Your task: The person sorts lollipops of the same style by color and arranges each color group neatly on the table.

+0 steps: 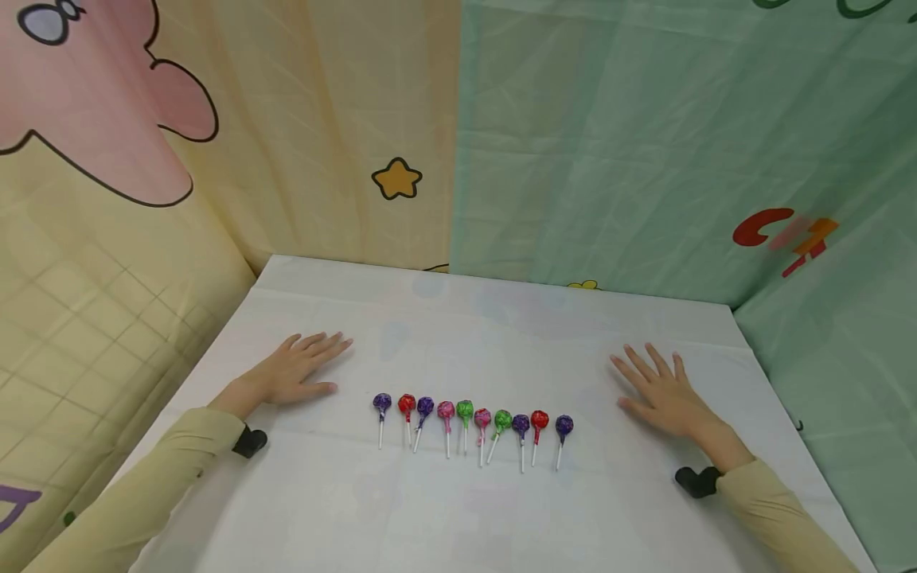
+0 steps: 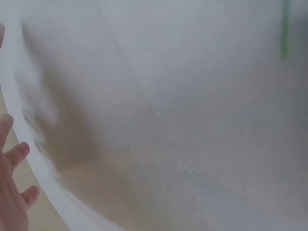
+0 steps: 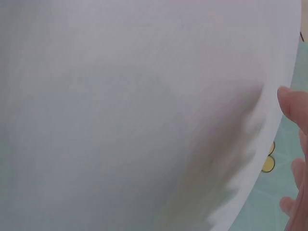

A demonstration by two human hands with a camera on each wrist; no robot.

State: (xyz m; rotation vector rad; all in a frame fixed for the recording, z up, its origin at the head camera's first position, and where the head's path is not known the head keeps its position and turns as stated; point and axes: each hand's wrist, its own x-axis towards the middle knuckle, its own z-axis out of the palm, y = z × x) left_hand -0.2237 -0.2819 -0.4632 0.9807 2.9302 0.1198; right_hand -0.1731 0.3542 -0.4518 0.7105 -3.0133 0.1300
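A row of several lollipops with white sticks lies across the middle of the white table (image 1: pixel 430 517), heads toward the back. Among them are a purple lollipop (image 1: pixel 383 403) at the left end, a red lollipop (image 1: pixel 407 403), a pink lollipop (image 1: pixel 446 410), a green lollipop (image 1: pixel 465 410) and a purple lollipop (image 1: pixel 564 425) at the right end. My left hand (image 1: pixel 297 370) is spread, palm down, left of the row and holds nothing. To the right of the row, my right hand (image 1: pixel 666 394) is likewise spread and holds nothing. Both wrist views show fingers over the white cloth.
A yellow curtain (image 1: pixel 322 119) and a green curtain (image 1: pixel 609 143) hang behind the table's far edge and round its sides. Each wrist wears a black device, such as the black wrist piece (image 1: pixel 250 442) on the left.
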